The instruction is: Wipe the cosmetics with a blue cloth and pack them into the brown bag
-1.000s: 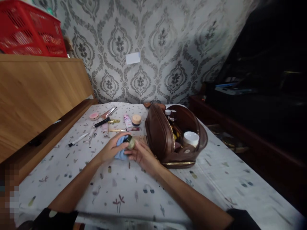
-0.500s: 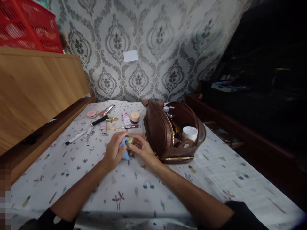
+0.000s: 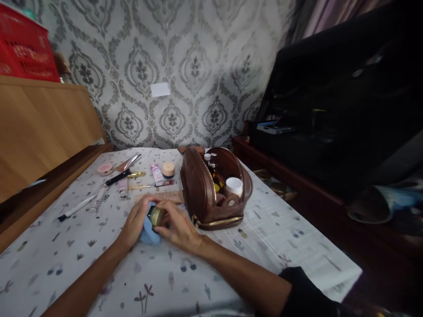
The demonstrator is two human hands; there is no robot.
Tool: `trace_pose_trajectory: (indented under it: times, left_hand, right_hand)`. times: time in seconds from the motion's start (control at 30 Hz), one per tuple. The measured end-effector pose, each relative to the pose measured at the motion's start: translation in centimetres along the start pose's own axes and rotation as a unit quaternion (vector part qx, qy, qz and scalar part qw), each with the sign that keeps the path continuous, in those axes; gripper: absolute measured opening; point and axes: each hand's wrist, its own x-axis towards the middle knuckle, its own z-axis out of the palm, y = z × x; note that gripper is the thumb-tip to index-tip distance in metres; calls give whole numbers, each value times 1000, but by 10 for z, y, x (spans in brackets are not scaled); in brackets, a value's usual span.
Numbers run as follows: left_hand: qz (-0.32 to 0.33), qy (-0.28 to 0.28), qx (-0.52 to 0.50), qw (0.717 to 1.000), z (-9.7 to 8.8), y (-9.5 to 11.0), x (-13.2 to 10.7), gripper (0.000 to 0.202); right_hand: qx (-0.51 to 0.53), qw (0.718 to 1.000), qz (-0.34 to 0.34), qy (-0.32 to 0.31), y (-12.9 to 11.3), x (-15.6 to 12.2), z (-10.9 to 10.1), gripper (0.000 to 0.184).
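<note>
My left hand [image 3: 135,222] is closed on a blue cloth [image 3: 149,235], pressing it against a small round jar [image 3: 155,215]. Fingers of my right hand [image 3: 178,229] wrap round that same jar from the right, just above the patterned tablecloth [image 3: 99,264]. Right beside my hands stands an open brown leather cosmetic bag [image 3: 201,193]. Inside it are a white jar [image 3: 234,186] and small bottles.
Several cosmetics lie at the far left of the table: a pink compact [image 3: 105,168], a black pen-like stick [image 3: 118,177], a pink tube [image 3: 155,172], a round tan pot [image 3: 168,169], a white brush [image 3: 76,207]. A wooden cabinet [image 3: 42,127] stands left, dark furniture [image 3: 330,145] right.
The view has swung to the right. My hands have stayed together on the jar and cloth, shifting slightly nearer me, with the left hand rubbing the cloth round the jar.
</note>
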Motion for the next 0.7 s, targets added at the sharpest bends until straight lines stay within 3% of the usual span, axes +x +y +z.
trace_pose_trajectory:
  times: [0.2,0.3,0.4,0.57,0.7]
  left_hand:
    - [-92,66,32,993,0,12,-5,57]
    - [-82,83,75,990,3,16,-6,57]
    - [-71,83,48,993,6,9,-5,57]
    - [0,82,22,996,7,-5,-5,57]
    - [43,67,24,997,7,-3,-5,51]
  right_hand:
    - [116,993,26,-2,1,0,10,46]
    - [231,968,96,7,0,2,13,53]
    - [344,925,160,16,-2,7,11,56]
    - [415,883,213,51,-7,13,5,56]
    - [458,855,240,42,-9,14,2,51]
